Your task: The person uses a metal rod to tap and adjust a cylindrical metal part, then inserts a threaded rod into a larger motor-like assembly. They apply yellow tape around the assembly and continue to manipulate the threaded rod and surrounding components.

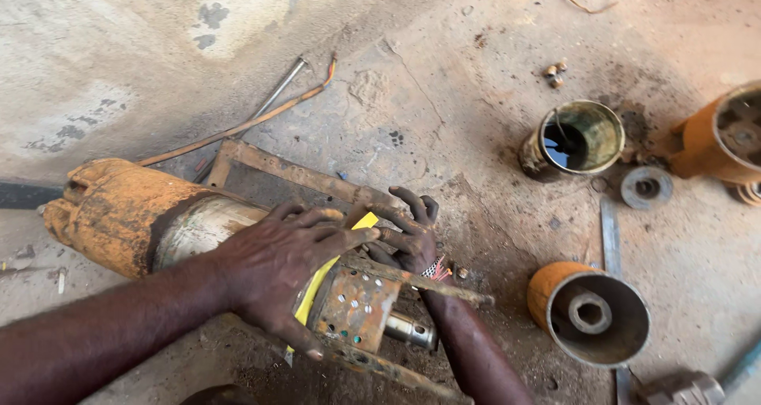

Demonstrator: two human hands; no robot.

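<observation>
1. Head view, step in hand: a rusty pump motor (158, 223) is seen lying on its side on the concrete floor (444, 112), cradled in a rusted metal frame (293, 175). It is judged that the perforated end of the motor (357, 306) is being worked on, with a yellow strip (333, 266) being pressed or fitted against the body near that end.

2. Head view, hands: the left hand (289, 266) is laid flat over the motor body, fingers spread and pressing on the yellow strip, not closed around anything. The right hand (408, 231) is placed at the far side of the perforated end, fingers curled against it; whether anything is gripped cannot be told.

3. Head view, position: the motor is directly under both hands, its short shaft (412, 330) protruding just below the right forearm.

4. Head view, next move: a steady hold by the left hand is judged to be called for while the right works at the end plate.

5. Head view, surroundings: an orange-rimmed housing (590, 314), an open cylinder (572, 139), a ring (646, 188) and a flat bar (610, 238) are lying well apart to the right.
</observation>
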